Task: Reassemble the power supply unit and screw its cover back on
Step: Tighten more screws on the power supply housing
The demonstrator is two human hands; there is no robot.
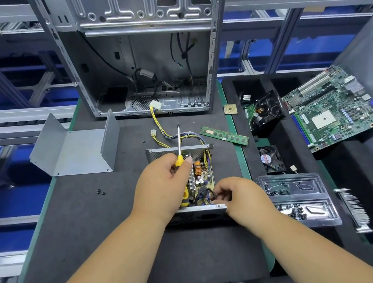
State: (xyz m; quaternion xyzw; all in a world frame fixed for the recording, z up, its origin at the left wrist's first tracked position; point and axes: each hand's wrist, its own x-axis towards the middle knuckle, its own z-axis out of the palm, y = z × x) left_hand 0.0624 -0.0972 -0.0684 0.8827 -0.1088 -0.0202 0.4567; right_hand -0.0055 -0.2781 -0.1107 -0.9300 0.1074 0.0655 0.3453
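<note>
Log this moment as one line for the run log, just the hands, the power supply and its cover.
left hand: holds screwdriver | right hand: fingers at wires in open power supply | cover: off, lying on mat to left | screws: loose on mat

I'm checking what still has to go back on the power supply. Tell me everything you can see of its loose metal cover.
The cover is a plain grey sheet-metal piece bent into a U: a flat base with two upright side walls. It lies open side up on the dark mat, left of the open power supply and apart from it. Small holes show along its edges. Neither hand touches it, and nothing sits inside it.
</note>
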